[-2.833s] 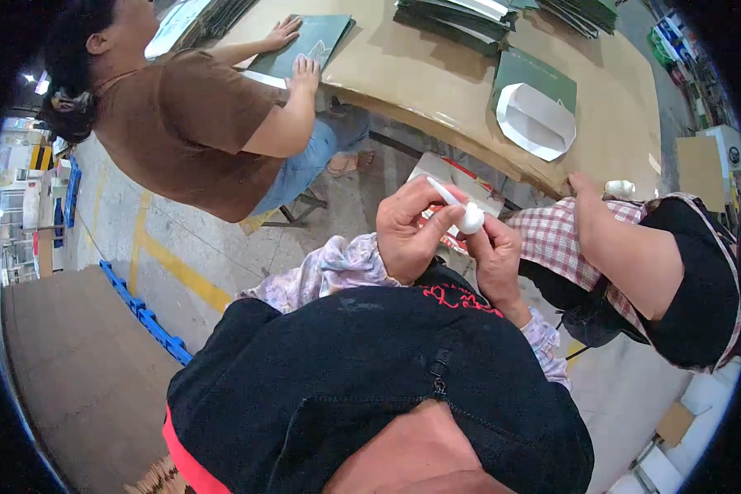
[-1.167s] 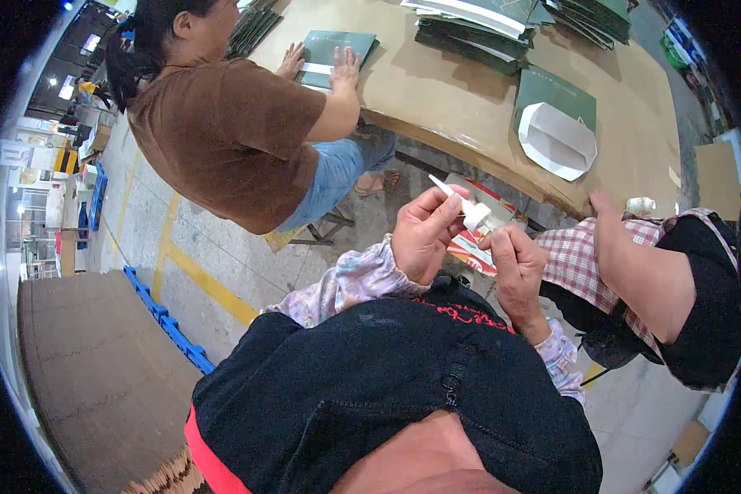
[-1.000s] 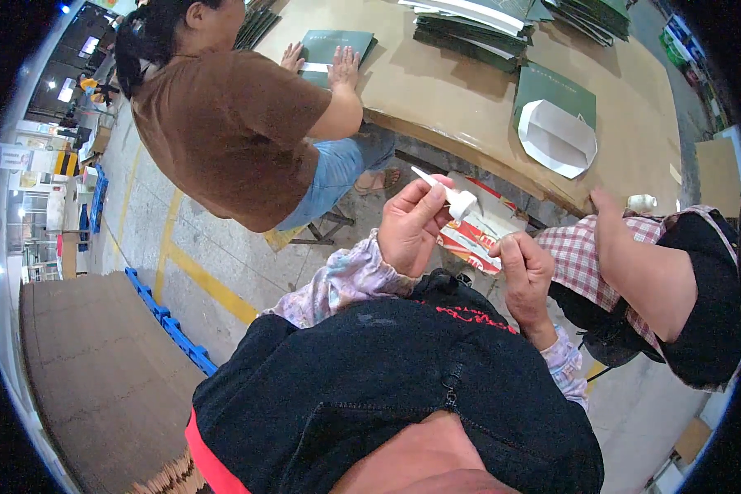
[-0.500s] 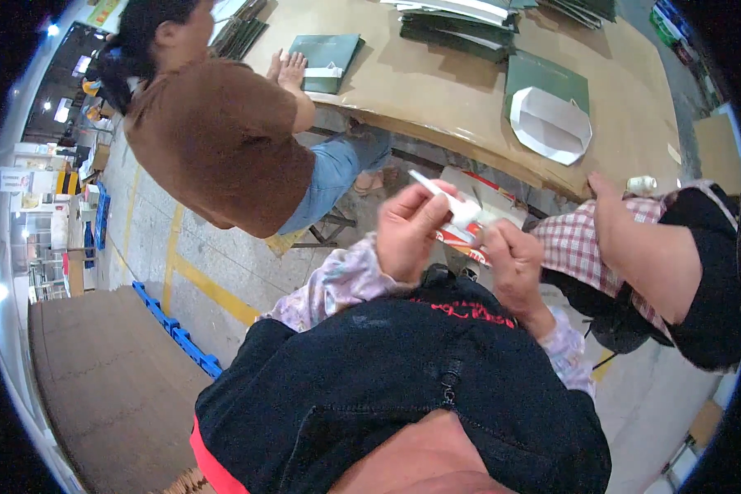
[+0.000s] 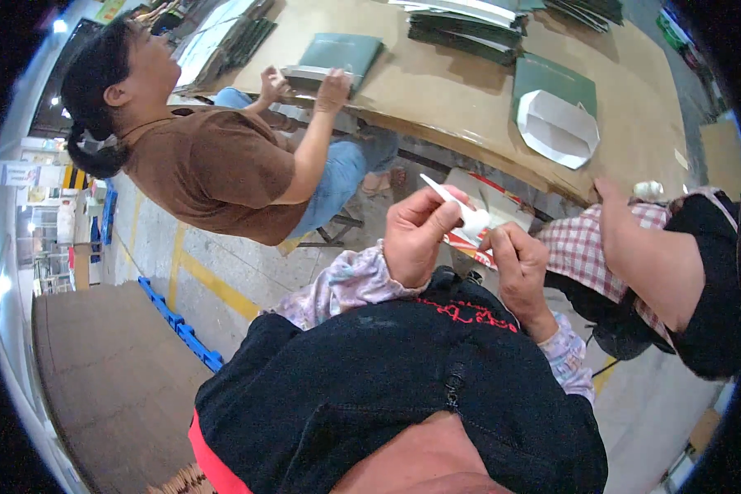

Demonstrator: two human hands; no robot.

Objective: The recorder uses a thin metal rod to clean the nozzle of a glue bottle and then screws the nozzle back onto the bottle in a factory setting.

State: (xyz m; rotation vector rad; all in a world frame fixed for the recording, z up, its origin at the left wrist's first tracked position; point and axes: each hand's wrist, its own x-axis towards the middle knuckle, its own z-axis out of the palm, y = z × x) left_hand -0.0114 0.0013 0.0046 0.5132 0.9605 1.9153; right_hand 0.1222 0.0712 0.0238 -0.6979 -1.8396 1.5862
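Note:
My left hand is closed around a white object with a thin pointed stick-like end and a wider, rounded body; its exact kind is unclear. The thin end sticks out up and left past my fingers. Close to its right side, my right hand is closed, thumb and forefinger pinched together near the rounded body. Whatever lies in that pinch is too small to make out. Both hands are held up in front of my dark top, short of the table.
Beyond my hands stands a brown-covered table with stacked green paper bags. One green bag lies with its white base opened out. A white roll sits near a co-worker's arm. Another person handles a green bag at left.
At left, the person's head and torso have shifted, and their hands now lift the bag's white end instead of pressing it flat. My hands stay close together, barely moved.

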